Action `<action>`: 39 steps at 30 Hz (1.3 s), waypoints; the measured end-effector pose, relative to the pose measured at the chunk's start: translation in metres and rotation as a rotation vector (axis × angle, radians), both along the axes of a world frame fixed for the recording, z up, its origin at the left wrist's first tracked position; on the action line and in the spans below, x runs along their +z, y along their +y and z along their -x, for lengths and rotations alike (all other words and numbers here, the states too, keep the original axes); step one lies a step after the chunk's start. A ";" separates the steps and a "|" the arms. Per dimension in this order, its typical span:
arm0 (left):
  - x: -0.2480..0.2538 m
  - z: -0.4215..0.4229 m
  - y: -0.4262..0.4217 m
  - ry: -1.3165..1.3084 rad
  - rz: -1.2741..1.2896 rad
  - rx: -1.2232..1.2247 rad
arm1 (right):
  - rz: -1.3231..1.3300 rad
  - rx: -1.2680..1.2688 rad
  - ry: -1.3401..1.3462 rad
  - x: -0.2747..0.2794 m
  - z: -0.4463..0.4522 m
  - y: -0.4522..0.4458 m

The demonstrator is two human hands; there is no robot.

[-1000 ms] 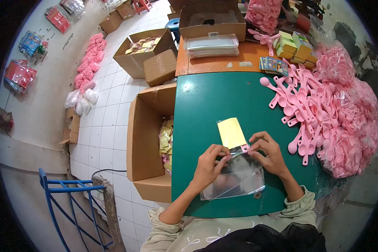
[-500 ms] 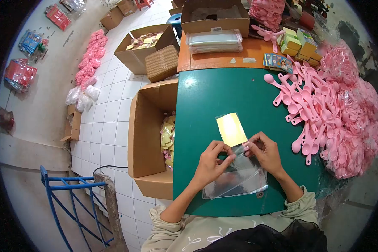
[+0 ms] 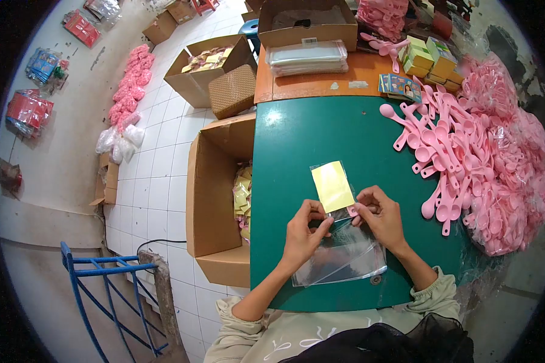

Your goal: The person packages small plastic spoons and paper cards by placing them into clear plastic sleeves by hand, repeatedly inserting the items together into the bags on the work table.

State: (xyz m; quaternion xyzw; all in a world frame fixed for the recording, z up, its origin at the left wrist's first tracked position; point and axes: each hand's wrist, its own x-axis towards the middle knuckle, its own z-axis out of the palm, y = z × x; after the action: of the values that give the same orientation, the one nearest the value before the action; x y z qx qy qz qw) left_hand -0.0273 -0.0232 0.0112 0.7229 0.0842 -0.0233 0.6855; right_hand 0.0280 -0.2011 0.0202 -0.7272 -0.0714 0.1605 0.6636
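A clear plastic bag (image 3: 347, 213) with a yellow card (image 3: 333, 186) in it lies on the green tabletop (image 3: 309, 133), its open end toward me. My left hand (image 3: 306, 233) pinches that end at its left corner. At the right corner, the thumb and fingers of my right hand (image 3: 378, 218) are closed on the bag. A small bit of pink shows beside the right thumb; its shape is mostly hidden. Just below my hands lie flat clear plastic bags (image 3: 339, 263), slightly fanned.
Pink spoons (image 3: 442, 142) are heaped at the right, against plastic sacks of more spoons (image 3: 508, 199). A cardboard box (image 3: 209, 199) with yellow-carded packets stands left of the table. At the back are stacked clear bags (image 3: 307, 58), small yellow boxes (image 3: 419, 57) and printed cards (image 3: 399, 88).
The bag's open end has come slightly nearer my left fingers, which have shifted a little up and left. My right hand stays almost in place. The view has shifted slightly.
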 end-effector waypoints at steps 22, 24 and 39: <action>0.046 0.020 0.095 -0.197 -0.951 0.163 | 1.304 -0.079 -0.992 0.003 -0.088 -0.124; 0.059 0.005 0.046 -0.143 -0.844 -0.109 | 1.292 -0.064 -0.953 0.004 -0.087 -0.121; 0.011 -0.023 -0.018 -0.253 -0.415 -0.354 | 0.871 -0.292 -1.057 0.026 -0.059 -0.100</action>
State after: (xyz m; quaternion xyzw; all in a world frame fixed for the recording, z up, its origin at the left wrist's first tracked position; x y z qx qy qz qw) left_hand -0.0043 -0.0410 0.0218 0.8482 -0.1264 -0.0347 0.5132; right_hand 0.0869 -0.3011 0.0467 -0.9097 -0.2151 -0.2916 0.2028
